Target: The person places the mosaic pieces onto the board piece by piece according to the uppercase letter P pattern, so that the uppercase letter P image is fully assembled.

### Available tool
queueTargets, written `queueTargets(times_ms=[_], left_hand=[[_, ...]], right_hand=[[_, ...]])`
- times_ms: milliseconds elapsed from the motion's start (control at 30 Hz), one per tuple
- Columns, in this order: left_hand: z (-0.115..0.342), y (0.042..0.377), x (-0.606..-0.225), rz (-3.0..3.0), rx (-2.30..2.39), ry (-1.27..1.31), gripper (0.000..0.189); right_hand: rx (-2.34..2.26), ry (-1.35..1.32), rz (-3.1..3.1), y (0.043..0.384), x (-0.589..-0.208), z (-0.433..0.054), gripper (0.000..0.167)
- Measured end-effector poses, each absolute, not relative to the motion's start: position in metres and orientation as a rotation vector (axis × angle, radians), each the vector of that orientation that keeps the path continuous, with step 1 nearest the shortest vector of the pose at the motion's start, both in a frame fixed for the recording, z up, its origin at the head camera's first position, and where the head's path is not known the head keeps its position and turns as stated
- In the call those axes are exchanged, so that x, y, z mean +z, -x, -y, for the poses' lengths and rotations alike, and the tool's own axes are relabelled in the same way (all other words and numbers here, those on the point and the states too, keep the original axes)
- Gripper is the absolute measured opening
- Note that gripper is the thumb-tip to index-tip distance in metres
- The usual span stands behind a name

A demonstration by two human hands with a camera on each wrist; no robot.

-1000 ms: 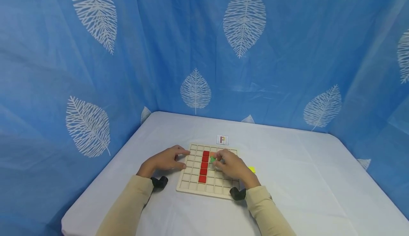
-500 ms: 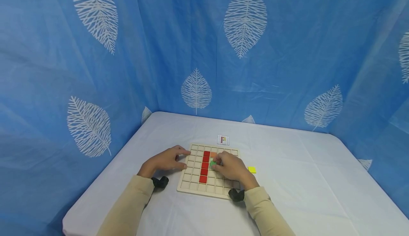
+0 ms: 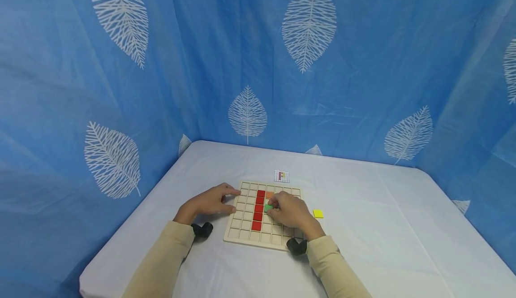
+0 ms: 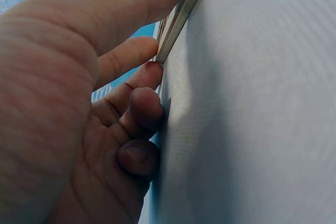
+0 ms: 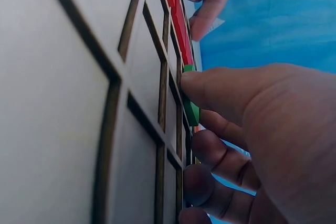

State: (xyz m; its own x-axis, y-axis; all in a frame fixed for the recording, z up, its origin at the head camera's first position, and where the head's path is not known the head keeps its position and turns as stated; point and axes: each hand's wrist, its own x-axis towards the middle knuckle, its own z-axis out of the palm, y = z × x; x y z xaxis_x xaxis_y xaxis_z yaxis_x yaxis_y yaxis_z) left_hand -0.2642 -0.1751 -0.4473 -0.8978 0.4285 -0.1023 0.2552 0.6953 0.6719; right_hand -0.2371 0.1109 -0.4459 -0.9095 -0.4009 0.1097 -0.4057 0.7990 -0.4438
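Note:
My right hand [image 3: 293, 209] pinches a green square tile [image 3: 268, 208] between thumb and forefinger, low over the gridded wooden board [image 3: 243, 227]. In the right wrist view, the green tile [image 5: 192, 109] is slightly tilted against the grid, beside the red tiles [image 5: 178, 22]. Whether it lies fully within a cell is hard to tell. A column of red tiles [image 3: 257, 209] fills part of the board, and an orange tile [image 3: 269, 195] sits right of its top. My left hand [image 3: 209, 200] touches the board's left edge [image 4: 178, 24] with thumb and forefinger spread apart; its other fingers bend loosely.
A yellow tile [image 3: 318, 213] lies on the white tablecloth [image 3: 375, 226] to the board's right. Behind the board is a small printed grid card [image 3: 281, 176] with a coloured pattern. Blue leaf-patterned curtains [image 3: 209, 65] surround the table.
The right hand has drawn the green tile slightly toward me, away from the orange tile, which shows more. The yellow tile has come fully into sight. The left hand stays put.

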Motion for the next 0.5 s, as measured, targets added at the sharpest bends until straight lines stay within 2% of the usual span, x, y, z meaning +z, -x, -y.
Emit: queueTargets(times_ms=[500], left_hand=[[0.1749,0.2627,-0.4456,-2.65,0.998,-0.557,0.058]], right_hand=[[0.721,-0.684,2.973,0.2362,-0.4424,-0.1115,0.012]])
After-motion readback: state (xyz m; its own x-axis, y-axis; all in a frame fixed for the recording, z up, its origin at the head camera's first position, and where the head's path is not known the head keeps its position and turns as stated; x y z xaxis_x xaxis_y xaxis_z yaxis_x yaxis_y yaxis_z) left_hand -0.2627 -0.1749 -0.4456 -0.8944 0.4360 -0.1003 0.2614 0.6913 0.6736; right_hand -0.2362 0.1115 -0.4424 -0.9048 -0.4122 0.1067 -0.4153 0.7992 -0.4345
